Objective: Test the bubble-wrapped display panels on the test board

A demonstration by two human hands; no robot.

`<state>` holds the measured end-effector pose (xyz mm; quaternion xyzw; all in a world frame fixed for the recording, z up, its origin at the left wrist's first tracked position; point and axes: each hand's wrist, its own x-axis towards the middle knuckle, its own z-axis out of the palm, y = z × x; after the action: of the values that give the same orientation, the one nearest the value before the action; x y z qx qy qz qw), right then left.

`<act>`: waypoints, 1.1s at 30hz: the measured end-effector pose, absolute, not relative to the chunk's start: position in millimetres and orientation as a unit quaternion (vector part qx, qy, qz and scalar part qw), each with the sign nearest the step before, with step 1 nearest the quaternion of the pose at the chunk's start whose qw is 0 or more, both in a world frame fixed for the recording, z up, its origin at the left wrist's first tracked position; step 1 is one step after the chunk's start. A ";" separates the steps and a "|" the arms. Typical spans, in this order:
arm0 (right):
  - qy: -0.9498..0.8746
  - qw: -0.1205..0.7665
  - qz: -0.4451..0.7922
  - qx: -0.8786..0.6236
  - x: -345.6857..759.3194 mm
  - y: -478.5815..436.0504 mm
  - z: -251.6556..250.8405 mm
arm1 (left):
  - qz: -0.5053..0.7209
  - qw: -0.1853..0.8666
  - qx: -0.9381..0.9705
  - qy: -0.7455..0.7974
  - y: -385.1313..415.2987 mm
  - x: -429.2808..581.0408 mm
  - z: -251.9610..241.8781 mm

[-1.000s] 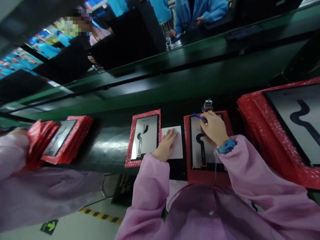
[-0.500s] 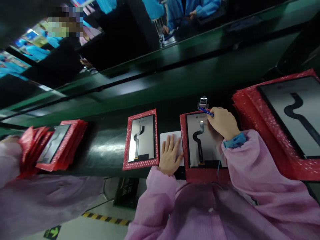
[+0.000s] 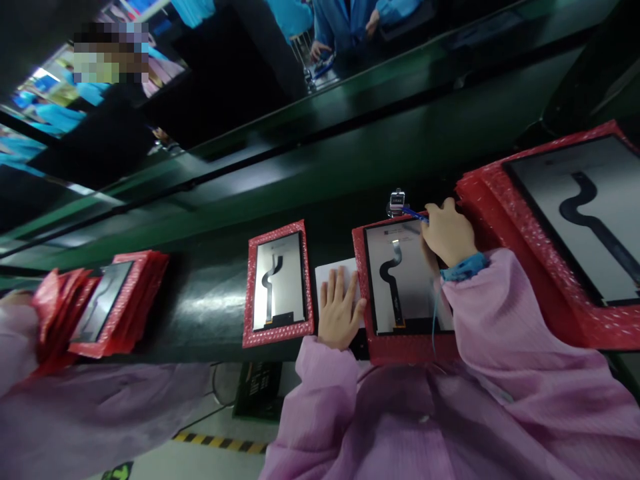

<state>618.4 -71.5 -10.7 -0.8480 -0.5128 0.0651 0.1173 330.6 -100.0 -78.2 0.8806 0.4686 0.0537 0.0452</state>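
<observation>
My left hand [image 3: 341, 313] lies flat with its fingers apart on a sheet of white paper [image 3: 330, 271]. Between the fingers of my right hand [image 3: 449, 232] is a blue pen [image 3: 414, 214], which points left toward a small metal tally counter [image 3: 397, 201]. Whether the pen touches the counter I cannot tell. Below that hand is a display panel [image 3: 415, 287] with a curved black flex cable [image 3: 391, 270], resting on red bubble wrap [image 3: 410, 349]. My right hand and sleeve cover the panel's right side.
Left of the paper, another panel [image 3: 290, 287] lies on red bubble wrap. A stack of red bubble-wrap sheets [image 3: 543, 280] with a panel [image 3: 595, 193] on top is at the right. At far left, a co-worker's hand [image 3: 17, 298] is beside a red pile [image 3: 143, 293].
My right hand, still holding the pen, has shifted slightly right and up relative to the panel. My left hand stays on the paper. The whole view has moved a little.
</observation>
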 end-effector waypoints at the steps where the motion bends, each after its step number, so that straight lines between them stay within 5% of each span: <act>1: -0.516 0.127 0.061 -0.845 619.3 -69.6 -13.8 | 0.052 0.050 0.880 0.469 -100.0 330.9 -77.2; 19: -0.507 0.177 0.108 -0.836 635.2 -52.0 -21.2 | 0.061 0.088 0.867 0.486 -98.9 340.8 -68.0; 33: -0.514 0.251 0.055 -0.819 663.3 -39.7 -76.7 | 0.115 0.042 0.870 0.477 -102.0 342.2 -68.8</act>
<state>663.3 -39.7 -76.7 -0.8186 -0.5138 0.0547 0.2509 342.2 -102.0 -68.8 0.8704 0.4769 0.1150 0.0416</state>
